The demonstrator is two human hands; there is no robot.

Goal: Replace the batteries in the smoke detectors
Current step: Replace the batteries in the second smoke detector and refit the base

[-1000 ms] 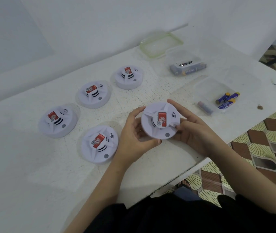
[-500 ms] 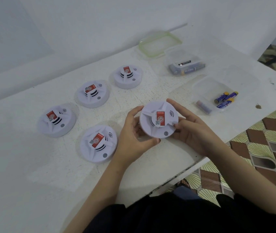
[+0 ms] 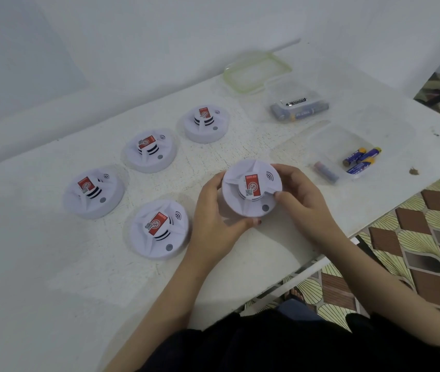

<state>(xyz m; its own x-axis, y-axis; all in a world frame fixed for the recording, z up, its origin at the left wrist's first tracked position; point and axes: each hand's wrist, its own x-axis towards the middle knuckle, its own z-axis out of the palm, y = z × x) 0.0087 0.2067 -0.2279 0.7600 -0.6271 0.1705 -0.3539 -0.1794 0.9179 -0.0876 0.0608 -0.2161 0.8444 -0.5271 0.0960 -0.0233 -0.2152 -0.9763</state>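
Clear plastic tubs (image 3: pixel 328 138) contain blue cylindrical batteries (image 3: pixel 361 159). The round white smoke detector (image 3: pixel 251 187), label upward, is clamped between left hand (image 3: pixel 213 218) and right hand (image 3: pixel 302 200).

Dim bluish light, soft shadows, slight blur, wide-angle edge distortion

Matt white plastic smoke detector (image 3: pixel 251 187)

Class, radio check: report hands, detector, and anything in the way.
Left hand and right hand both grip one smoke detector, cover on. Four detectors wait on table. Batteries in tub, path clear.
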